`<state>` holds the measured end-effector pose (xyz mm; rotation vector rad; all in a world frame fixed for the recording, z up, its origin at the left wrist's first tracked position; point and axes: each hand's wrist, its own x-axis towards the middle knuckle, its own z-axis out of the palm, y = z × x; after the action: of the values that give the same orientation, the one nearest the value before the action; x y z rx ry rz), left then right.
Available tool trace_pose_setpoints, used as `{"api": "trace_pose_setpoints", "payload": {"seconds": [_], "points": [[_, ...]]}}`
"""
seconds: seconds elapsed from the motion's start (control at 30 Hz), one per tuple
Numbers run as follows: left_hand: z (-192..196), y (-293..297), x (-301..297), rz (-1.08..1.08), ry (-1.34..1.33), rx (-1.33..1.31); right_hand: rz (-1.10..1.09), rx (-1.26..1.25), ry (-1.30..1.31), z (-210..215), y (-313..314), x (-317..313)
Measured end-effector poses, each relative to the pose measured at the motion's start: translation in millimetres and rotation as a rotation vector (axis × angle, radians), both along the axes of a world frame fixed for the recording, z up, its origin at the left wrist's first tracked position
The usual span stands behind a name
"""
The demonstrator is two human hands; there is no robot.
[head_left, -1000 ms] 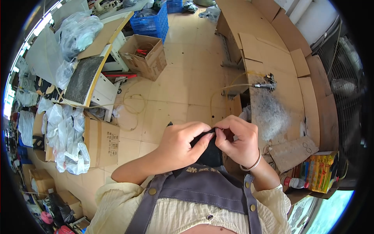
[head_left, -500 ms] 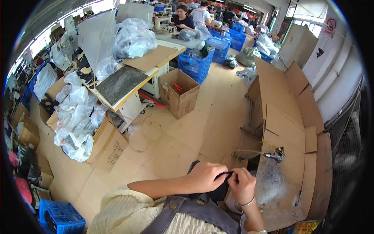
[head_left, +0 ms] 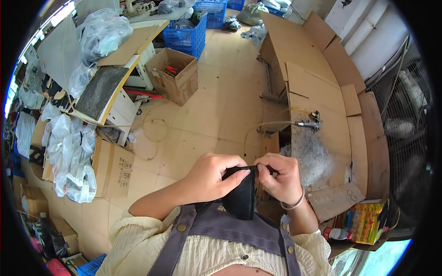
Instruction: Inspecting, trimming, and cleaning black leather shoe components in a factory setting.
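A black, stitched fabric piece [head_left: 239, 198] hangs in front of my grey apron, with a seam running down it. My left hand [head_left: 218, 172] pinches its top edge between thumb and fingers. Close beside it, my right hand [head_left: 280, 177], with a bangle at the wrist, pinches the same edge on the other side of the seam. The two sets of fingertips nearly meet at the rim. What kind of article the piece is, I cannot tell.
To the right stands a cardboard-covered bench [head_left: 317, 152] with a small black-and-silver hose-fed tool [head_left: 311, 122] on it. An open carton [head_left: 172, 76] and a blue crate [head_left: 186, 39] stand ahead. A carton with plastic bags [head_left: 69, 154] sits at left. A looped hose [head_left: 159, 133] lies on the floor.
My view has tipped down toward my hands. Both hands appear higher in the picture, and the black fabric piece is now more exposed, its edge held up between them.
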<state>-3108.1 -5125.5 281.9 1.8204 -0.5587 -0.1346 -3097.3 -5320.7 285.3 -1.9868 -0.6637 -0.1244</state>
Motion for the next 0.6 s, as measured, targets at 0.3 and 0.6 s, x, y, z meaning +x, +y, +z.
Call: {"api": "trace_pose_setpoints", "payload": {"seconds": [0.3, 0.6], "points": [[-6.3, 8.0, -1.7, 0.227, -0.133, 0.01, -0.067, 0.284, 0.381, 5.7, -21.1, -6.3], [4.8, -2.4, -5.2, 0.263, -0.075, -0.051, -0.134, 0.164, 0.224, -7.1, -7.2, -10.1]]}}
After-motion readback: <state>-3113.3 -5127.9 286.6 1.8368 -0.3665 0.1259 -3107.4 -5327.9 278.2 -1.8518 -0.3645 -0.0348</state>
